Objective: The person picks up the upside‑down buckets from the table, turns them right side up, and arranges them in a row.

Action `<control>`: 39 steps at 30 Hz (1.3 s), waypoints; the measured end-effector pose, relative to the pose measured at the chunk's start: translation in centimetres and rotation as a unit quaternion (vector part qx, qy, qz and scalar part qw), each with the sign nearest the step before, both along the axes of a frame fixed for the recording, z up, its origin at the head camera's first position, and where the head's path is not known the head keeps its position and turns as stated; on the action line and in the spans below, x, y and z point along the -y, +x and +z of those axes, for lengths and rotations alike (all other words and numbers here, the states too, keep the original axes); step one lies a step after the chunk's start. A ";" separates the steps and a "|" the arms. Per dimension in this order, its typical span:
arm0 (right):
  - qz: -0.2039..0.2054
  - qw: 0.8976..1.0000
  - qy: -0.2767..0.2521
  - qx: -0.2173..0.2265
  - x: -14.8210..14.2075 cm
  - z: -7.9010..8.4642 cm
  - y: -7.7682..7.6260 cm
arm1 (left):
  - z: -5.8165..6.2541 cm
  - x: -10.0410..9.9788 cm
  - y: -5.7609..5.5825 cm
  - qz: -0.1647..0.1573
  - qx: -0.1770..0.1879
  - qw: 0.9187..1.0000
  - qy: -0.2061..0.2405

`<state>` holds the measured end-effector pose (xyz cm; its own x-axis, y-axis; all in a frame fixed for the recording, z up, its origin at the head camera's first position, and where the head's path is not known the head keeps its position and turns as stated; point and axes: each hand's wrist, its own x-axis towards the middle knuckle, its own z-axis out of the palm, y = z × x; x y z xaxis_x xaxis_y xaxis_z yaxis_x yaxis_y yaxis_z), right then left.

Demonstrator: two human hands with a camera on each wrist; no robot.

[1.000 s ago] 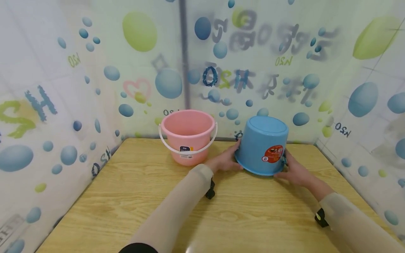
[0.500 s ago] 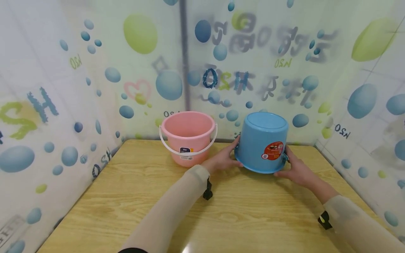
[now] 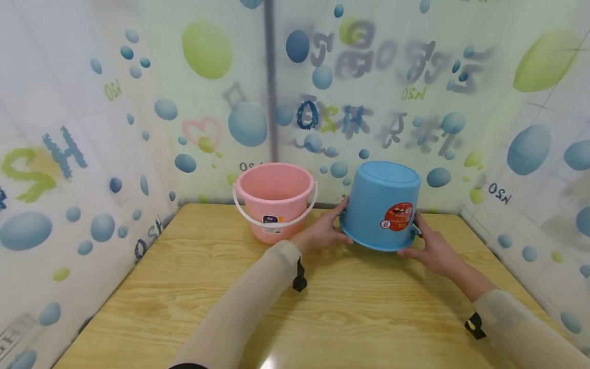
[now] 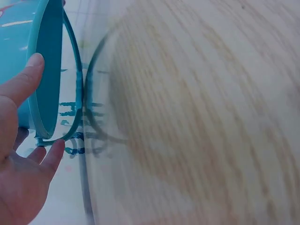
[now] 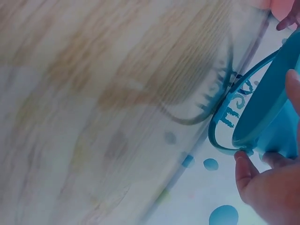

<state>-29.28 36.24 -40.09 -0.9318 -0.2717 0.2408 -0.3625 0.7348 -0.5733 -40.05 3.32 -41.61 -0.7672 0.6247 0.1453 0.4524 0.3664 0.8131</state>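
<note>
A: What do I have out there?

B: From my far-off seat, I see the blue bucket [image 3: 380,205] upside down over the counter [image 3: 359,318], right of the pink bucket [image 3: 276,205] and not touching it. My left hand [image 3: 322,233] holds one side and my right hand [image 3: 435,252] holds the other, thumbs at the rim.

A: Which step is this?

B: I think it's the holding-up part. The rim is off the counter, a bit tipped, and its blue handle [image 5: 212,131] hangs below. The pink bucket stands upright, and no hand holds it.

A: What does the next move need?

B: I'd say both hands should hold snug and work together, so it can't slip. That loose handle might bump something.

A: What can't I see?

B: The blue bucket's back, and some fingers behind it. Both wrist cameras cut it off. I can't tell if the handle touches the counter, because the shiny top mirrors it. The red sticker's [image 3: 399,217] small words are too tiny to read.
</note>
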 end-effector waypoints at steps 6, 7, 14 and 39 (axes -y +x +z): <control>-0.012 0.999 -0.014 0.027 -0.3 0.3 0.6 | 0.9 0.8 0.6 -0.018 -0.013 1.000 -0.009; -0.017 0.999 -0.016 0.032 -0.3 0.4 0.7 | 1.0 0.8 0.7 -0.017 -0.017 1.000 -0.011; -0.032 0.999 -0.026 0.032 -0.3 0.9 1.2 | 1.7 1.3 1.3 0.003 -0.033 0.999 -0.022; -0.035 0.986 -0.146 0.069 1.2 3.8 2.2 | 4.2 3.3 3.7 0.010 -0.052 0.997 0.052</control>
<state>-27.06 35.01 -36.32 -0.9751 -0.1434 0.1693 -0.2208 0.5515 -0.8044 -36.35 0.00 -37.42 -0.7565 0.5873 0.2878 0.5295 0.2916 0.7966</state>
